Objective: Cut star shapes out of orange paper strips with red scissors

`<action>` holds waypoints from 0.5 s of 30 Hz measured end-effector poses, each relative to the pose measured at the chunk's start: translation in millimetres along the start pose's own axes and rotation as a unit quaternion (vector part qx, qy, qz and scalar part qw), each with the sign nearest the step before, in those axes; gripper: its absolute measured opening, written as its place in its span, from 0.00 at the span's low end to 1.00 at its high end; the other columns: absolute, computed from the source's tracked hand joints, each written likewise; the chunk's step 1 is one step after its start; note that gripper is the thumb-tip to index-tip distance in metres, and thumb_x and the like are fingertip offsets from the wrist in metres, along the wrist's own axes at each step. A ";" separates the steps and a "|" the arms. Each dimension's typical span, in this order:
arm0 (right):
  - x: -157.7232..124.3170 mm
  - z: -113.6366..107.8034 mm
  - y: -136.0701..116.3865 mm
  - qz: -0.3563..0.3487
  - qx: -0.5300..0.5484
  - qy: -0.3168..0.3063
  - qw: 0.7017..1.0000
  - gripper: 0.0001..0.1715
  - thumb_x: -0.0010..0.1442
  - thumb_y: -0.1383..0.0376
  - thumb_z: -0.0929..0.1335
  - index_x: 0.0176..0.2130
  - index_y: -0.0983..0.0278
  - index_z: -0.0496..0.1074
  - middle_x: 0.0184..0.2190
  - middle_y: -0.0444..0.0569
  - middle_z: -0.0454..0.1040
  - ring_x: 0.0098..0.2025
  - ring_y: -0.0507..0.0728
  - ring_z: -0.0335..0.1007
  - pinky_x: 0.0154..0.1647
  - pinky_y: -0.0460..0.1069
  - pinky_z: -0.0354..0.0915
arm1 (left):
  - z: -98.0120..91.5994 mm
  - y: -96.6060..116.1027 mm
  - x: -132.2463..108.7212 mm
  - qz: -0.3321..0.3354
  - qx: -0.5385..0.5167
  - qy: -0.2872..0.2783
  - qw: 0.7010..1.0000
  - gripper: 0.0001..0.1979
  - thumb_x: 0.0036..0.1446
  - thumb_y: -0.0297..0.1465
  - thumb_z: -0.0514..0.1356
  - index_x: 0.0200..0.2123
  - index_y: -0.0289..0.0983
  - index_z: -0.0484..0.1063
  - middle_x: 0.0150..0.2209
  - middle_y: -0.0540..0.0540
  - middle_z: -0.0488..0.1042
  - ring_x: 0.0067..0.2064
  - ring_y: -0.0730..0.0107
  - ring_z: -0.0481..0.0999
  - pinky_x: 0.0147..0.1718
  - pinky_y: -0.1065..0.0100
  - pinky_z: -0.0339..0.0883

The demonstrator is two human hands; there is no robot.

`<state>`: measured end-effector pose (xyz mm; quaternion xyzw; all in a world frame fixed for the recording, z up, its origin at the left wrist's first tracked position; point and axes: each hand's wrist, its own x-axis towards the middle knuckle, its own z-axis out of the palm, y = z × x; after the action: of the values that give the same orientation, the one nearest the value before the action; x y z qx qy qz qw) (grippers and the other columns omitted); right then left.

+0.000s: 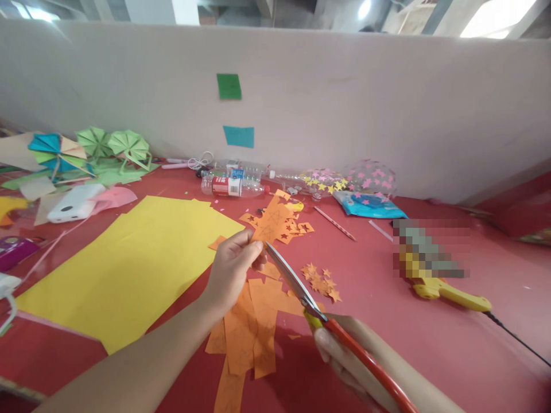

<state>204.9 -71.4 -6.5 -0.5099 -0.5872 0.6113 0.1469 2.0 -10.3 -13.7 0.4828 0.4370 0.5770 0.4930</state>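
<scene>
Over red table (374, 355), head view: left hand (232, 267) pinching orange paper strip (270, 222), right hand (336, 355) wrapped around red-handled scissors (293, 280).
Strip held above table, star outlines drawn on it; scissor tips beside left thumb. Cut orange stars (319, 282) right of blades; yellow paper (129, 264) left; plastic bottles (228, 186) behind.

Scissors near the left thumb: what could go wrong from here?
The scissors reach close to the thumb of the left hand, so a slip might nick it. The orange strip carries a drawn star; a stray cut could spoil it. The right hand could scatter the loose stars nearby.
</scene>
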 end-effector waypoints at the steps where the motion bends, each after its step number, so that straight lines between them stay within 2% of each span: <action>1: 0.1 0.0 0.5 0.001 -0.002 0.001 1.000 0.37 0.48 0.30 0.58 0.24 0.60 0.54 0.10 0.32 0.51 0.09 0.43 0.46 0.09 0.40 0.42 | 0.0 0.2 0.0 0.000 0.001 0.000 1.000 0.10 0.52 0.32 0.56 0.21 0.37 0.65 0.21 0.52 0.67 0.22 0.77 0.66 0.24 0.71 0.61; 6: -0.9 1.1 -0.2 0.015 0.007 0.012 1.000 0.38 0.47 0.29 0.59 0.24 0.61 0.55 0.11 0.32 0.52 0.10 0.43 0.45 0.09 0.40 0.43 | -1.1 -0.1 0.5 0.001 -0.002 -0.007 1.000 0.10 0.53 0.32 0.57 0.21 0.37 0.66 0.21 0.52 0.68 0.23 0.76 0.66 0.25 0.71 0.61; 11: 0.3 1.8 -2.4 0.043 0.051 0.008 0.998 0.36 0.50 0.32 0.61 0.24 0.60 0.56 0.11 0.33 0.50 0.12 0.44 0.44 0.10 0.41 0.48 | -1.7 -2.5 0.1 0.000 -0.028 -0.048 0.998 0.11 0.56 0.34 0.57 0.23 0.36 0.68 0.23 0.52 0.69 0.25 0.77 0.67 0.27 0.72 0.61; 15: 1.3 3.3 -0.1 0.017 0.040 0.024 0.999 0.36 0.50 0.32 0.62 0.23 0.60 0.52 0.12 0.33 0.50 0.12 0.44 0.44 0.10 0.41 0.44 | -1.2 -3.1 -0.2 -0.005 -0.048 -0.054 0.997 0.10 0.57 0.32 0.57 0.25 0.36 0.71 0.24 0.52 0.70 0.25 0.78 0.67 0.27 0.73 0.61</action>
<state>201.7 -72.2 -7.7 -0.5277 -0.5502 0.6242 0.1707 1.3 -10.1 -17.0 0.4870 0.3840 0.5680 0.5412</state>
